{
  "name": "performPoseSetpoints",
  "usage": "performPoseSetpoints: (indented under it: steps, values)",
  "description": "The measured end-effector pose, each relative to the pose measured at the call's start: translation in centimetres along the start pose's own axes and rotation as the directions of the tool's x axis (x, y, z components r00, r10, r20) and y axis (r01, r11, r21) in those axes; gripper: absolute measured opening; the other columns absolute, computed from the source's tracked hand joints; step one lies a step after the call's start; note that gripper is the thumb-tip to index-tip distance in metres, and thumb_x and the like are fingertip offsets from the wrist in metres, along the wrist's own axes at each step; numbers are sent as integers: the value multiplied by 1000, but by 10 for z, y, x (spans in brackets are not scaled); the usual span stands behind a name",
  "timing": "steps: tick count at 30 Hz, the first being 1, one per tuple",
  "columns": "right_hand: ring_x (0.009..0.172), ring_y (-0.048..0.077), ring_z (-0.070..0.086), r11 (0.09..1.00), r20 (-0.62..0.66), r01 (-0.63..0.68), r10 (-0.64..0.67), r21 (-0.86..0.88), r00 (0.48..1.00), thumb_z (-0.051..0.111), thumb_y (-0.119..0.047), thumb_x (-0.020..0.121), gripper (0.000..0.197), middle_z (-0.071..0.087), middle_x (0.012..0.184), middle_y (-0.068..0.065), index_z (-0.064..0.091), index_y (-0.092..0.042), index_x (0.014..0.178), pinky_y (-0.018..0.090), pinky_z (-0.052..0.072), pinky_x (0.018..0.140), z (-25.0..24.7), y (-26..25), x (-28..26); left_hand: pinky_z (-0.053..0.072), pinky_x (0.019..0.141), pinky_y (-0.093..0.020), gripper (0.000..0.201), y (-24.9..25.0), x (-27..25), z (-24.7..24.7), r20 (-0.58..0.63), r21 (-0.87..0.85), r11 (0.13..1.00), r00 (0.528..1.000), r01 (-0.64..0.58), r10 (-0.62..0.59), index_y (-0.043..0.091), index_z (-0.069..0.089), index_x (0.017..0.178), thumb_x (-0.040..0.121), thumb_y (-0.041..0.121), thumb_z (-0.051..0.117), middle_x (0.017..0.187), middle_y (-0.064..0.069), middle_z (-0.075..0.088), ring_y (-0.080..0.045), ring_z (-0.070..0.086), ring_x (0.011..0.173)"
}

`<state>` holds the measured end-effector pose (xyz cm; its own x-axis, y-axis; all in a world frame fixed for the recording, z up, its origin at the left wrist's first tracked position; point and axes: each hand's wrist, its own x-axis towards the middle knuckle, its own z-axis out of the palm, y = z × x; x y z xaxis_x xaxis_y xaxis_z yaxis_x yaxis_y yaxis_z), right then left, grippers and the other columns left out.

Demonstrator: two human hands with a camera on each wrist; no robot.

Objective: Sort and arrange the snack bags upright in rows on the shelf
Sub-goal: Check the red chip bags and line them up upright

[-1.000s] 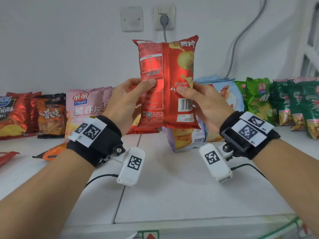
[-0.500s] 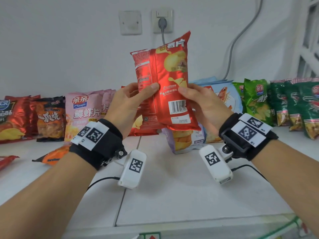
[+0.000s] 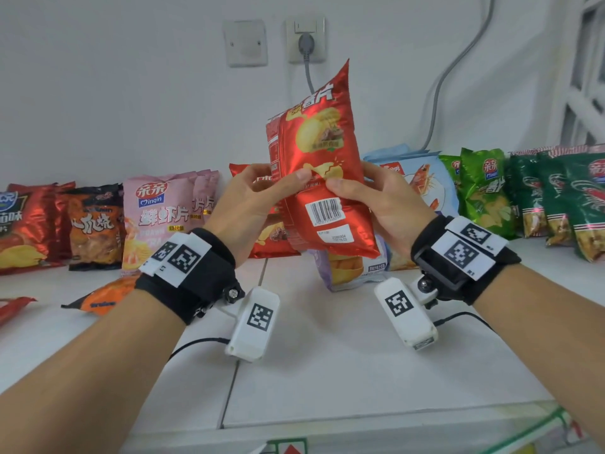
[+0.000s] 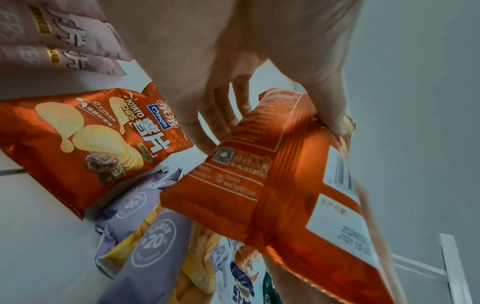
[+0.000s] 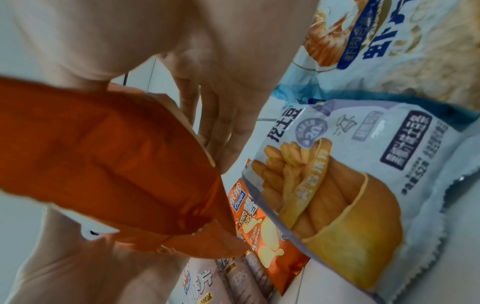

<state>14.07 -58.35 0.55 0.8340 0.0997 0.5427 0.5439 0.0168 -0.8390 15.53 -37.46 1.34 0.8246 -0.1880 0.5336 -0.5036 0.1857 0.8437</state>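
Both the left hand [image 3: 252, 204] and right hand [image 3: 389, 204] are gripping a red potato chip bag [image 3: 322, 178], thumbs pinching its back, above the shelf [image 3: 327, 371]. Behind it, a purple fries bag [image 3: 353, 267] and another red chip bag [image 3: 275, 237] are leaning near the shelf's back edge.

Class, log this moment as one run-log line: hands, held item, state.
left hand: holds bag | right hand: holds bag | item: glossy red foil crisp bag, aloft, tilted, barcode facing camera | placement: not yet shelved

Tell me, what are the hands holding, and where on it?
Both hold one red chip bag up off the shelf. The left hand pinches its left side, the right hand its right side; both thumbs press the middle, above the barcode.
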Motion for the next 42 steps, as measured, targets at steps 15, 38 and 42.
performPoseSetpoints:
  steps: [15, 38, 42]
  values:
    - [116, 45, 69, 999, -30, 36, -37, -18, 999, 96, -60, 53, 85, 76, 118, 15, 71, -15, 121, 66, 48, 106, 2, -3, -1, 61, 84, -30, 80, 0, 0, 0, 103, -16, 1000, 994, -17, 18, 16, 57, 127, 61, 49, 87, 115, -2, 77, -15, 76, 104]
    - [96, 23, 78, 1000, -53, 31, -31, -3, 998, 84, -57, 64, 76, 81, 104, 7, 65, -11, 121, 50, 61, 95, -4, -4, 1, 62, 88, -35, 59, 2, -2, -3, 158, 24, 1000, 987, 7, -11, 13, 70, 121, 76, 48, 83, 119, -5, 77, -20, 75, 108]
    - [103, 23, 76, 1000, -4, 22, -22, 14, 1000, 79, -59, 69, 80, 78, 114, 11, 64, -12, 131, 47, 58, 96, -4, -8, -1, 60, 96, -47, 32, 3, -1, -5, 120, -48, 999, 993, 24, -18, 17, 78, 102, 78, 37, 86, 114, -10, 78, -26, 75, 108]
